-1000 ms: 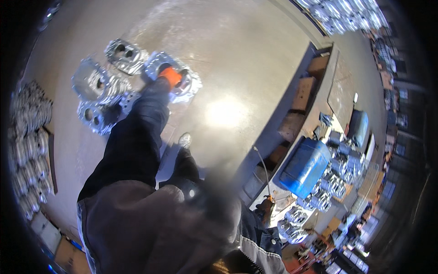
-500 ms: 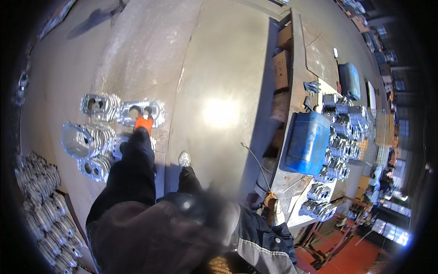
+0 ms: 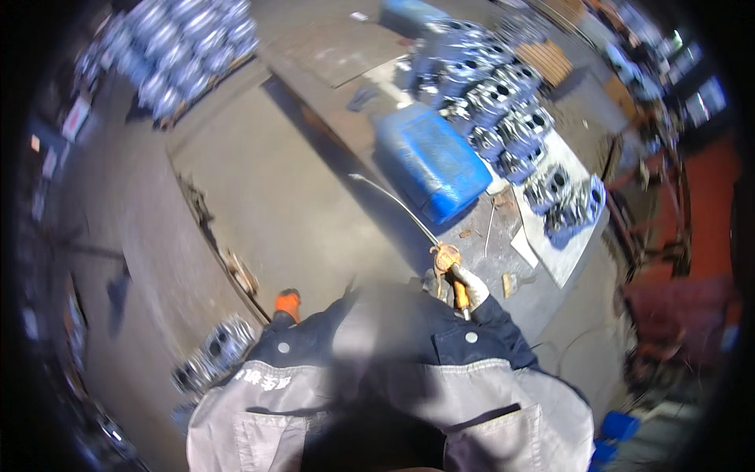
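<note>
Spray gun (image 3: pixel 445 256), on the near side of the blue canister (image 3: pixel 432 161), is gripped by the closed right hand (image 3: pixel 473 289), while the left hand (image 3: pixel 288 304), opening indeterminable, is now off the castings (image 3: pixel 226 343) left of that canister, leaving only the gun visibly held.

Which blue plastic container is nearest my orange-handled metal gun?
The big boxy blue container, close by the gun; the far blue container, at the picture's top edge, lies beyond.
</note>
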Available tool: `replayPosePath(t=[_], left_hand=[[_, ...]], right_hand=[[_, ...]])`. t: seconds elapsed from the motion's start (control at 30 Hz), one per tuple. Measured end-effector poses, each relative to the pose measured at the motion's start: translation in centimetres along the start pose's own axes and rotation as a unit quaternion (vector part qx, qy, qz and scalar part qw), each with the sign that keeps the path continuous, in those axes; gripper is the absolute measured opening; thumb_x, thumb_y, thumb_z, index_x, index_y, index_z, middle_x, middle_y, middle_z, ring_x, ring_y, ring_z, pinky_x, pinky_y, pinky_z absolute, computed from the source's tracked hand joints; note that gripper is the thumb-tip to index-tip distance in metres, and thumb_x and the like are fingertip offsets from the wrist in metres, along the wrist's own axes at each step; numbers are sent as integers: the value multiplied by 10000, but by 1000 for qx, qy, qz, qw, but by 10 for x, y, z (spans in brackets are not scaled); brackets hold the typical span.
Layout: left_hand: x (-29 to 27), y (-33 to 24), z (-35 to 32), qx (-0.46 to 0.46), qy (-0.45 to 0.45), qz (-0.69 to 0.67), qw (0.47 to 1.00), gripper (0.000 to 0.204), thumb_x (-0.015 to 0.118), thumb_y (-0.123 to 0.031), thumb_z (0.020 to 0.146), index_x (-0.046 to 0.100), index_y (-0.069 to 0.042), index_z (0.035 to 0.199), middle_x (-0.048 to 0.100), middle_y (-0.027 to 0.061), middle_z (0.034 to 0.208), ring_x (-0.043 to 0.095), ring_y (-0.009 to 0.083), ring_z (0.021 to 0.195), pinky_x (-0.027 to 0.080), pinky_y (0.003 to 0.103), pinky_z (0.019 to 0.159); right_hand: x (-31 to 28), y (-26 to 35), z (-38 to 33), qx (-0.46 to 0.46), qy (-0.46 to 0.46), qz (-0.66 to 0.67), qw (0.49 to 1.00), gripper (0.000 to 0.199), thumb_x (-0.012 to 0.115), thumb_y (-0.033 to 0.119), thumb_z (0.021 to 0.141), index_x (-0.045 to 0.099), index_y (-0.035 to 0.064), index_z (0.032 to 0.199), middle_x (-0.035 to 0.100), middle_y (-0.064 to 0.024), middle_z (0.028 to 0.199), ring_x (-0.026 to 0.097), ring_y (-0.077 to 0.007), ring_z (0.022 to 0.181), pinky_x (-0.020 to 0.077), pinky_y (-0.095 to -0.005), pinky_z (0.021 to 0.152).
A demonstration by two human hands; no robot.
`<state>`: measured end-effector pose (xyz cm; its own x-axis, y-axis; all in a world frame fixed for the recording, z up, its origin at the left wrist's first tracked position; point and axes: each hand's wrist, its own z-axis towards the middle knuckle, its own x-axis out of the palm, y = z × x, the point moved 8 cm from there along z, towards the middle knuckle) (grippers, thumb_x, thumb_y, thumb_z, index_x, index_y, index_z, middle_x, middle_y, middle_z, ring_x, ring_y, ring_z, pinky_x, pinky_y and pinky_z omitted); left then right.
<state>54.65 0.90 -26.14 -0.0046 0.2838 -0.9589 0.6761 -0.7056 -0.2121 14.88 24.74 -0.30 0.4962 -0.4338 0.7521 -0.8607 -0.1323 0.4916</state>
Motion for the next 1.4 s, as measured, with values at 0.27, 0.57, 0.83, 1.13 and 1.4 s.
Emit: replayPosePath(t=[0.27,0.57,0.83,1.13,1.4], left_hand=[[-48,-52,177,-347,40,-485,802,353,594,-322,815,599,-80,1073,673,69,925,630,194,821,456,353,613],[-159,-277,451,42,36,-381,923,348,592,-158,873,528,17,1166,615,123,1015,567,177,884,466,307,792],[-247,-596,592,384,79,-273,879,528,597,-361,836,485,-23,1226,596,239,1093,568,399,1007,450,428,872],[-217,-774,709,401,111,-87,905,680,639,-340,742,427,-34,1310,612,266,1082,591,403,1027,463,447,891],[-151,-809,753,458,67,110,880,750,648,-483,746,450,-3,1286,600,244,1140,587,380,1049,417,425,964]], right_hand=[[-110,61,-3,-84,-60,139,985,464,563,282,911,488,-43,1232,610,-181,1109,630,-296,957,516,-418,840],[-182,68,-43,-313,-150,201,916,614,478,432,942,330,37,1388,450,-138,1316,479,-252,1152,363,-399,1013],[-167,70,-77,-481,-205,244,816,597,463,374,962,260,89,1446,439,-77,1360,472,-209,1164,386,-354,999],[-126,16,-73,-672,-161,300,658,388,420,333,996,446,40,1249,479,-38,1152,448,-132,1093,343,-268,991],[-69,-7,-21,-675,-106,593,426,598,523,402,929,352,57,1386,517,-95,1253,513,-195,1137,387,-310,1011]])
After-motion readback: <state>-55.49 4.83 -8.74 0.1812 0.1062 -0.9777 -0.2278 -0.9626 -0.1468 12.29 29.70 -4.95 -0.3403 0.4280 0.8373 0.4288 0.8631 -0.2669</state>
